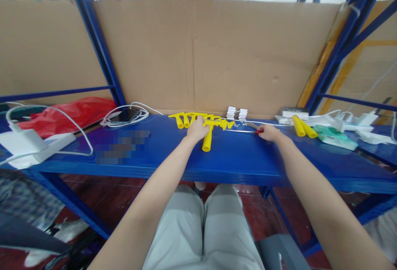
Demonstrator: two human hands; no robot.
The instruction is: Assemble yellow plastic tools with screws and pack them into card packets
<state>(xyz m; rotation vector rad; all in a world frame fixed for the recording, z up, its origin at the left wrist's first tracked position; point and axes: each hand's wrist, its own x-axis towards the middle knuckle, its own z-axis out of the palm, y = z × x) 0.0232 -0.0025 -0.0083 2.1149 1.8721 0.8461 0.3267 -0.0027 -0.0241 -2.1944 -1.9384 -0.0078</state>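
Observation:
A yellow T-shaped plastic piece stands near the middle of the blue table, its round tube towards me. My left hand is closed on its crossbar from the left side. In my right hand is a red-handled screwdriver, its thin shaft lying low over the table and pointing left. Most of its handle is hidden by my fingers. Several more yellow T-shaped pieces lie in a row behind my left hand. Small yellow wedge-like pieces sit just right of the held one.
White blocks stand against the cardboard backing. Two yellow tubes and a green packet lie at right. Coiled white cable, a red bag and a white charger occupy the left. Blue posts frame the table.

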